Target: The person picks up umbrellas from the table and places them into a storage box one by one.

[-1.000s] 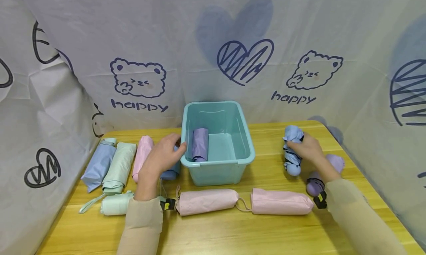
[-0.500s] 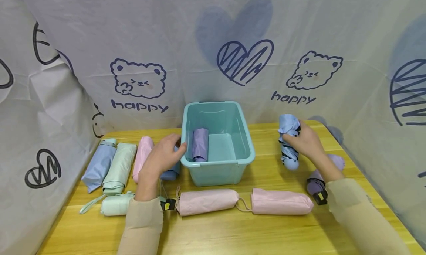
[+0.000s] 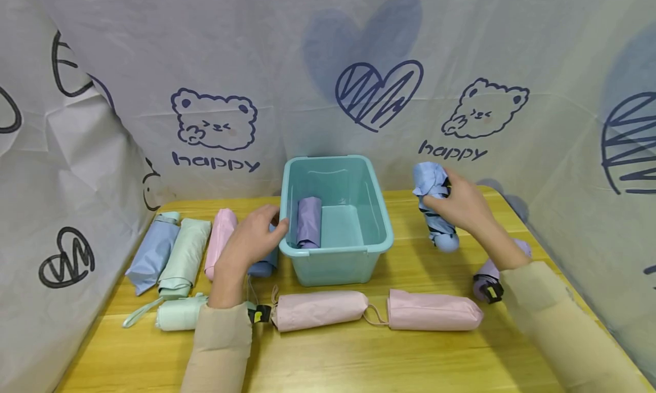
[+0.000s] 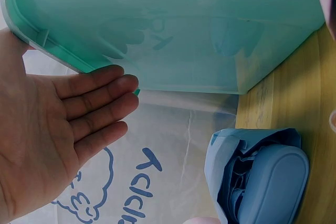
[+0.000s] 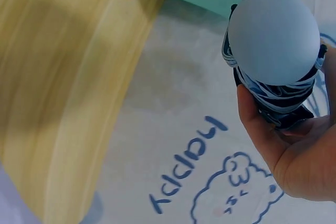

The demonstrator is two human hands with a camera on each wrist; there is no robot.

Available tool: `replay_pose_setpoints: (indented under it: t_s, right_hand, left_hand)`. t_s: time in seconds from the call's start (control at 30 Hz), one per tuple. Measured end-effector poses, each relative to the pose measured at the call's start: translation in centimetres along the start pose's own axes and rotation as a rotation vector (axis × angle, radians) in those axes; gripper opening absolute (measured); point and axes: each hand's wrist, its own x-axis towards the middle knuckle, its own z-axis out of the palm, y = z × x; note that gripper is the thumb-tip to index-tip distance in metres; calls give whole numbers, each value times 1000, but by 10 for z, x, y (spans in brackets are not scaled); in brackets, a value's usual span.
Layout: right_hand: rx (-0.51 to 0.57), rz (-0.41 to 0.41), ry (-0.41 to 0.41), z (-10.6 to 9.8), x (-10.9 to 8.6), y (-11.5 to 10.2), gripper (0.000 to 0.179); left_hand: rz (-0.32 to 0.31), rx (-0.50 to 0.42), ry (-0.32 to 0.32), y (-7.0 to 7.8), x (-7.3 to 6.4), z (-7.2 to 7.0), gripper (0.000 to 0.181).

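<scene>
My right hand (image 3: 462, 202) grips a folded light-blue umbrella (image 3: 433, 202), raised over the table right of the bin and tilted. In the right wrist view the umbrella's round pale-blue handle end (image 5: 274, 38) faces the camera, with thumb and fingers round the dark-striped folds below. At the left rim of the teal bin (image 3: 335, 267) rests my left hand (image 3: 253, 239); the left wrist view shows its fingers (image 4: 102, 111) straight, beside the bin wall. Inside the bin, along its left side, lies a purple umbrella (image 3: 309, 222). A darker blue umbrella (image 4: 273, 182) lies beside the bin, partly behind my left hand.
Left on the wooden table lie a blue umbrella (image 3: 154, 256), a pale-green one (image 3: 185, 256), a pink one (image 3: 220, 239) and a mint one (image 3: 176, 315). Two pink umbrellas (image 3: 320, 311) lie in front. A purple umbrella (image 3: 489, 270) lies under my right forearm. Printed cloth hangs behind.
My right hand has lifted the light-blue umbrella and carried it left and away from me, tilting it on the way. The left hand has stayed at the bin's rim.
</scene>
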Motion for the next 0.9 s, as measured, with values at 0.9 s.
replay_pose_setpoints:
  t_s: [0.9]
  right_hand:
    - [-44,-173,-113,9,42,-93,70]
  left_hand:
    - [7,2,10,-2,1,0,35]
